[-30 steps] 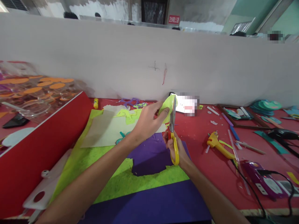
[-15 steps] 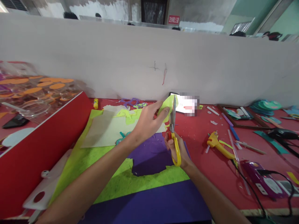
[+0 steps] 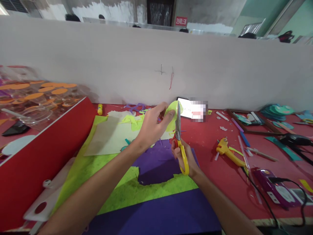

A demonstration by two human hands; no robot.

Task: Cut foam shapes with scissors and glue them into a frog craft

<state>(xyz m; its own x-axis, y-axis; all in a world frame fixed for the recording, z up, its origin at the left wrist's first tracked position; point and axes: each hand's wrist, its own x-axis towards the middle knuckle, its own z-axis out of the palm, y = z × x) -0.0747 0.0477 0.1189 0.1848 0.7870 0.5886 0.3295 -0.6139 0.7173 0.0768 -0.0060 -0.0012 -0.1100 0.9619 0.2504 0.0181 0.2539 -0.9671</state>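
Between thumb and fingers, my left hand (image 3: 156, 122) pinches a rounded piece of yellow-green felt (image 3: 172, 123) above the table. My right hand (image 3: 182, 153) grips yellow-handled scissors (image 3: 183, 158), their blades pointing up along the right side of the felt piece. The blades look nearly closed; whether felt lies between them is hard to tell. Below the hands lie a purple felt sheet (image 3: 156, 166) with ragged edges, a larger lime-green felt sheet (image 3: 117, 192) and a pale sheet (image 3: 102, 137). Lime-green scraps (image 3: 133, 122) rest on the pale sheet.
A phone (image 3: 190, 109) with a lit screen leans against the white partition (image 3: 110, 65). To the right are a yellow glue gun (image 3: 230, 153), a purple device (image 3: 276, 189) with a cord and a brown tray (image 3: 256, 132). A red divider (image 3: 49, 156) borders the left.
The felt piece has turned slightly in my left hand, which has shifted a little. The scissor blades have tilted slightly left and remain beside the felt.
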